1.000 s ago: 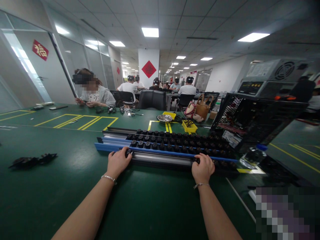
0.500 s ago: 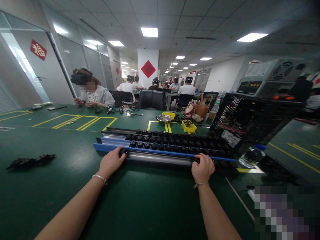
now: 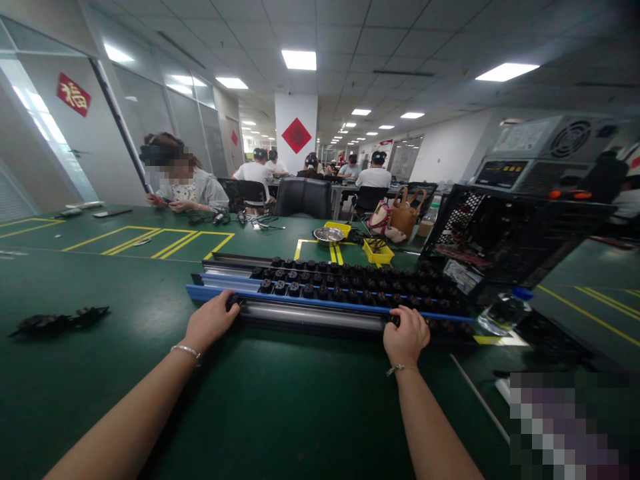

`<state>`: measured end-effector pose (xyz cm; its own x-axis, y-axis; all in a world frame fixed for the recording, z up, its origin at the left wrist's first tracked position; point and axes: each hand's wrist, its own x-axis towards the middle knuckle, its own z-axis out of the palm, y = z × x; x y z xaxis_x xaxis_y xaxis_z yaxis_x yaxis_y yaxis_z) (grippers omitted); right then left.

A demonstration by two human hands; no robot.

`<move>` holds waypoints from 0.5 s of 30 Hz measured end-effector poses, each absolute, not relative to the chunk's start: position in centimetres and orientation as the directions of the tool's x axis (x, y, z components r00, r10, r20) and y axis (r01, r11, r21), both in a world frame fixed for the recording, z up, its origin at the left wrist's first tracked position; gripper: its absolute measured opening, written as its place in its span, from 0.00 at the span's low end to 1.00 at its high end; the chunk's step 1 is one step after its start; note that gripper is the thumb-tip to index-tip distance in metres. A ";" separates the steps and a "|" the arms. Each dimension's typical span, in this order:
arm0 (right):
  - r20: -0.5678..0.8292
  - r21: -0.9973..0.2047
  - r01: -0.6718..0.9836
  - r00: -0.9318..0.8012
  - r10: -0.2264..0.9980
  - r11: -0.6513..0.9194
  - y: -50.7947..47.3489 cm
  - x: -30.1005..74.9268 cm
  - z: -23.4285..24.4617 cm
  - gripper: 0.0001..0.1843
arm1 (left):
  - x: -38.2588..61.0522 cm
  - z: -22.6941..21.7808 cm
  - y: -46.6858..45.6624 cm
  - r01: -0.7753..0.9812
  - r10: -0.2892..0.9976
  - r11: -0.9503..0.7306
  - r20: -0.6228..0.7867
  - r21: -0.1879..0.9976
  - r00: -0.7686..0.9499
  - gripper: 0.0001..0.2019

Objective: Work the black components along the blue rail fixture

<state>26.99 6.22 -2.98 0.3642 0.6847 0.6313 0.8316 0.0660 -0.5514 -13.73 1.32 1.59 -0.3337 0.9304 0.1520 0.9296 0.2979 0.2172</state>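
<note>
In front of me on the green table lies a long rail (image 3: 315, 316) with a shiny grey channel and black edges. My left hand (image 3: 213, 321) is closed around a small black piece (image 3: 233, 302) at the rail's left end, mostly covered by the fingers. Farther right, my right hand (image 3: 407, 335) has its fingers curled over a black socket block (image 3: 395, 320) on the same rail. Right behind it runs a blue-edged rail (image 3: 210, 293). More rails lie parallel beyond, filled with rows of black socket blocks (image 3: 295, 289).
Loose black parts (image 3: 60, 321) lie at left. A water bottle (image 3: 505, 311) and an open computer case (image 3: 515, 233) stand at right. Behind the rails are a metal bowl (image 3: 329, 235) and a yellow tray (image 3: 378, 252). Across the table sits a person (image 3: 187, 190) wearing headgear.
My left hand has shifted a little to the left with the black piece, and more of the grey channel shows beside it. My right hand stays in place.
</note>
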 end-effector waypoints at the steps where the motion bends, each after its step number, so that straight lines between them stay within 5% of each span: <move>1: 0.632 -0.549 0.833 0.364 0.685 0.064 6.2 27.0 -3.0 0.15 | -14.0 1.7 1.4 0.928 0.929 0.307 0.147 0.210 -0.340 0.22; 15: 0.639 -0.553 0.829 0.362 0.679 0.078 5.9 26.8 -2.6 0.15 | -26.0 1.6 -1.3 0.811 0.822 0.567 -0.030 0.145 -0.569 0.25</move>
<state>26.76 5.92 -2.59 0.3623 0.6790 0.6385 0.8293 0.0778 -0.5533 -25.95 -1.26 1.57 -0.5691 0.8217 -0.0302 0.8109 0.5669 0.1454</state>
